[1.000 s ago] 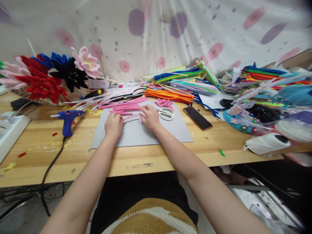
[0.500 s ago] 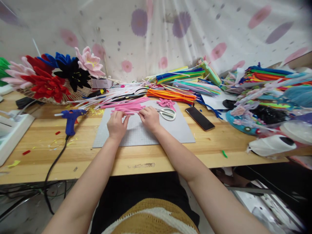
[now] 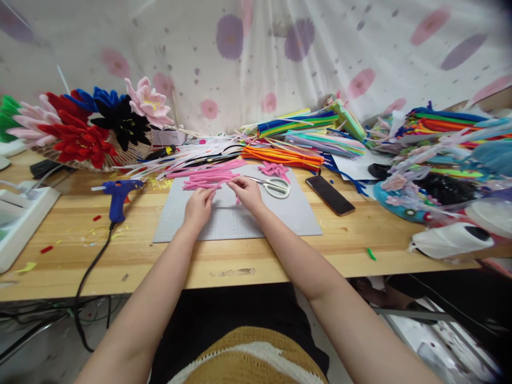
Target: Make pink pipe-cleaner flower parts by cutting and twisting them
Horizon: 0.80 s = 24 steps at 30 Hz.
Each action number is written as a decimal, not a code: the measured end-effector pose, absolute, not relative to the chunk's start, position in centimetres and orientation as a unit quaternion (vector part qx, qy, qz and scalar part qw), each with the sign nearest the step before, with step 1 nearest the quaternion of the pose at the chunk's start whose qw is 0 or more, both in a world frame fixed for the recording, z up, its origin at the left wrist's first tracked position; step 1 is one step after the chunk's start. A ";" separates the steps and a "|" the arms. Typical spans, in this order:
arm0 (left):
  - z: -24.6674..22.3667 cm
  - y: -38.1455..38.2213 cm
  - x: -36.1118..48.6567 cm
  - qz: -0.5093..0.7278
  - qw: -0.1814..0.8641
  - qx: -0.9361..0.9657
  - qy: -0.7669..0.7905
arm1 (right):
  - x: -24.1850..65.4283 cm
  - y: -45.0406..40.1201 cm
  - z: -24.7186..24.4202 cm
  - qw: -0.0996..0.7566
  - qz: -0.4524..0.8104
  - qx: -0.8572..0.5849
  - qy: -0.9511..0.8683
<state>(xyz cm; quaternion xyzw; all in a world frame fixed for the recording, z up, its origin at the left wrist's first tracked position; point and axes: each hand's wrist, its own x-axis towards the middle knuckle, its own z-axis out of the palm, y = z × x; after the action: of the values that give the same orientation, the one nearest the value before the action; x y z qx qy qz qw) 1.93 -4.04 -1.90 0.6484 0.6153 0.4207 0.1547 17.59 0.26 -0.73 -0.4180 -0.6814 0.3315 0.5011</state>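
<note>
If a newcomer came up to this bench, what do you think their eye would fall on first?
Probably the fuzzy flowers at the back left of the wooden table, in red, black, blue and pink. Next might come the bright orange bundle just behind the grey mat, then the blue glue gun lying to the mat's left.

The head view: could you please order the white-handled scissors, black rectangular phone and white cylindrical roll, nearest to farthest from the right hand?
1. Scissors, just right of the right hand, on the grey rectangular mat.
2. Phone, right of the mat.
3. Roll, far right, near the wooden table's edge.
</note>
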 end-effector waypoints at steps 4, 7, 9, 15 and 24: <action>-2.0 -4.2 3.3 0.482 0.442 0.493 0.574 | 17.2 0.3 -0.7 0.511 0.538 -0.355 -0.568; -1.3 -4.7 3.9 0.505 0.530 0.416 0.541 | 17.0 0.1 -0.7 0.505 0.566 -0.351 -0.550; -0.8 -5.0 4.1 0.495 0.560 0.397 0.533 | 16.8 0.0 -0.7 0.500 0.564 -0.349 -0.557; -0.4 -5.3 4.2 0.482 0.573 0.384 0.540 | 16.5 0.0 -1.4 0.479 0.520 -0.360 -0.609; -1.0 -5.2 3.9 0.460 0.575 0.411 0.538 | 16.4 -0.3 -1.2 0.452 0.515 -0.354 -0.637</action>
<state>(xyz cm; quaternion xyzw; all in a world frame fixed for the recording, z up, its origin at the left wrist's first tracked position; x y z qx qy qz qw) 3.92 -5.19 -1.05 0.4112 0.5375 0.4602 0.5746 16.44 -0.35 -1.17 -0.3537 -0.6370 0.5147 0.4519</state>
